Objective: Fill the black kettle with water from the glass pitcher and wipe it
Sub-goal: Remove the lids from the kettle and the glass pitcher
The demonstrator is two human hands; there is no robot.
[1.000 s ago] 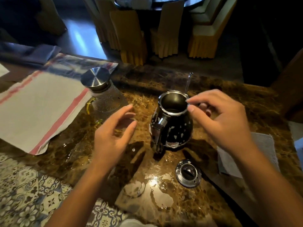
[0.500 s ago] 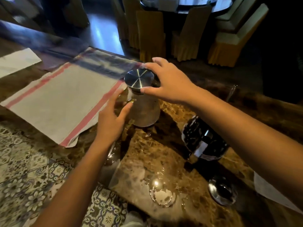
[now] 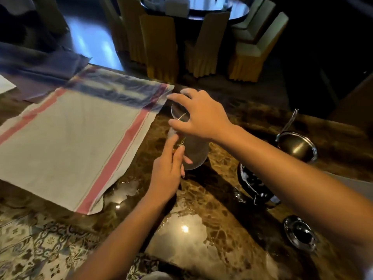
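The glass pitcher stands on the brown marble table, just right of the striped cloth. My right hand reaches across from the right, its fingers curled over the pitcher's steel lid. My left hand grips the pitcher's amber handle from the near side. The black kettle sits to the right, mostly hidden behind my right forearm, its open steel mouth showing above the arm. The kettle's round lid lies on the table near the front right.
A white cloth with red stripes covers the left of the table, with a dark cloth behind it. A pale cloth shows behind my right arm. Patterned floor lies below the near edge; yellow-covered chairs stand beyond.
Both hands left the kettle and moved left to the pitcher. My right hand settled over the steel lid and my left closed on the handle. The view shifted left.
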